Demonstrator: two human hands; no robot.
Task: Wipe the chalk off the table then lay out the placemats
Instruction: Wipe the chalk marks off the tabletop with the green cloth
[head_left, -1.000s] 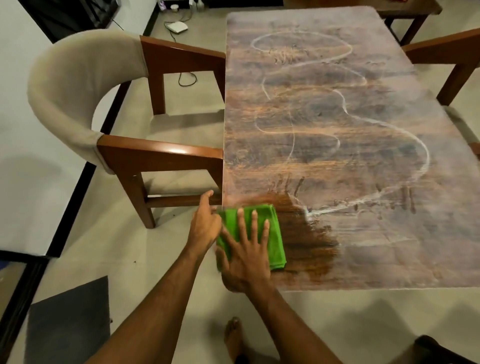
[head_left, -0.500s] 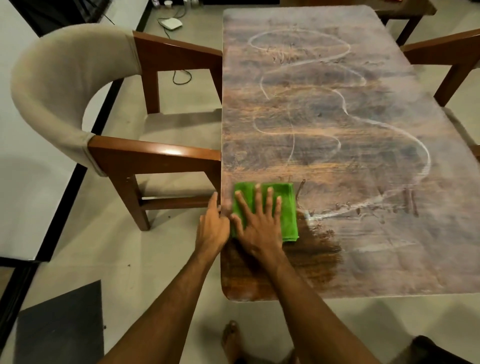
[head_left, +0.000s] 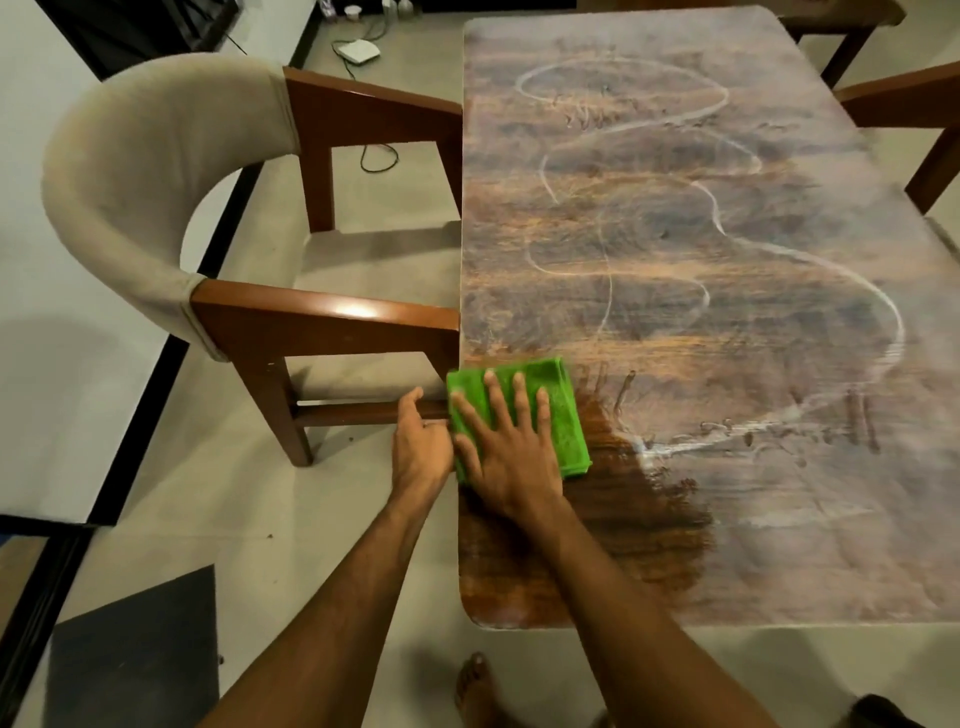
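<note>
Cloth (head_left: 563, 410) slid forward, chair (head_left: 322, 317) flanking table (head_left: 675, 249)

The long rectangular table of dark wood grain with rounded corners (head_left: 675, 234) carried a pale dusty film over most of its top, and a thin white chalk line (head_left: 891, 312) ran along it in wide loops from the far end toward the near right. Only a patch by the near left corner (head_left: 597, 525) showed clean, dark and glossy. The bright green folded cloth (head_left: 566, 415) lay flat at the table's left edge, at the far border of that patch, pressed down by the spread right hand (head_left: 506, 457)
</note>
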